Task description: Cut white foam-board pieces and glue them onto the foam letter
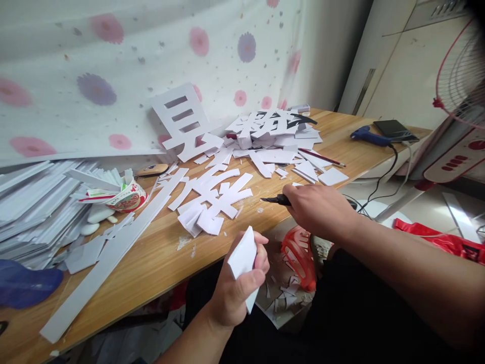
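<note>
My left hand [229, 302] is closed around a small white foam board piece [242, 255], held tilted up between thumb and fingers in front of the table edge. My right hand [317, 208] is wrapped round the handle of a black craft knife [276, 199]. The knife's tip points left over the table, apart from the board piece. Just left of the tip lie white cut-out strokes [217, 202], some crossing one another. Behind them a larger heap of white cut-out pieces [271, 134] covers the table, with a dark red pencil [324, 157] beside it.
On the wooden table [159, 263] lie a long white strip [109, 258], stacked white boards [34, 212], a paper bowl with scraps [131, 196] and a blue glue gun [371, 135]. A slotted white panel [183, 114] leans on the flowered curtain. A fan [454, 162] stands right.
</note>
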`<state>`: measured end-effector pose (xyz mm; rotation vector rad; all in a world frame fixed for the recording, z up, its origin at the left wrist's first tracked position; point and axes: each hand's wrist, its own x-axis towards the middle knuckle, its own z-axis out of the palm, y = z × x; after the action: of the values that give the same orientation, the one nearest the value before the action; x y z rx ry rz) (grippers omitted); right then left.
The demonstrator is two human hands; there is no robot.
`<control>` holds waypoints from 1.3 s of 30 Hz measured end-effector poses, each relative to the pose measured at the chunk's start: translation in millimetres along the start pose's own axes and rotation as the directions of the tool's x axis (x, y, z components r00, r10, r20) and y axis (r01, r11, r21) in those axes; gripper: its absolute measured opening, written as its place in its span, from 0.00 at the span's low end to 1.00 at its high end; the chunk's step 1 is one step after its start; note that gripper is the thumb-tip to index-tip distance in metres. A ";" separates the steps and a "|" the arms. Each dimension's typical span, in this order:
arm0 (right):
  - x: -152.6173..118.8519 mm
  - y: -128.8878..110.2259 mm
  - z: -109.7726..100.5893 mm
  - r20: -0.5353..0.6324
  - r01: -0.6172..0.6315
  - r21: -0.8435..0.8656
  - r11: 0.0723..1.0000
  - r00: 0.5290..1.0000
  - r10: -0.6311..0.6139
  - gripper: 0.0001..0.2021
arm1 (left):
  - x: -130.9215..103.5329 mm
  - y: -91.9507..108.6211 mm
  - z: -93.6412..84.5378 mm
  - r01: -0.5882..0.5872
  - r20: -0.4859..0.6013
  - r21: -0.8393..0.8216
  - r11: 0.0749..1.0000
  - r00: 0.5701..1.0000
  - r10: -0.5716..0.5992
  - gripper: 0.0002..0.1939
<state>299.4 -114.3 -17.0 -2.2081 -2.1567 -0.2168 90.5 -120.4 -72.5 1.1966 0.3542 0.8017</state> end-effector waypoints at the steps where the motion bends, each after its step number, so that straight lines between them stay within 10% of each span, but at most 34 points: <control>1: -1.3 -1.2 -1.3 0.017 -0.001 0.025 1.000 1.000 0.001 0.06 | 0.6 0.5 1.5 0.023 0.001 -0.096 0.995 1.000 -0.023 0.19; 6: -13.0 -16.5 -10.5 -0.034 0.041 0.148 0.988 0.999 -0.036 0.05 | 2.1 5.7 5.5 0.053 -0.044 -0.261 0.964 0.997 -0.067 0.19; 18: -31.6 -40.8 -19.5 -0.225 0.325 0.178 0.929 0.932 -0.283 0.04 | 1.2 0.7 -7.5 0.034 -0.153 0.002 0.999 0.988 -0.033 0.18; 31: -11.3 -23.3 -8.7 -0.100 0.185 -0.001 0.983 0.978 -0.184 0.06 | -1.2 4.5 -16.0 -0.007 -0.095 0.449 0.894 0.994 0.055 0.16; 39: -8.6 -25.2 -5.5 -0.034 0.064 0.120 0.991 0.998 -0.060 0.04 | -0.6 10.1 -6.0 0.051 -0.067 -0.299 0.953 0.995 -0.074 0.19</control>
<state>273.7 -122.9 -14.3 -2.0622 -2.1632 -0.1181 82.6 -115.3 -65.4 0.8705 0.3206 0.8164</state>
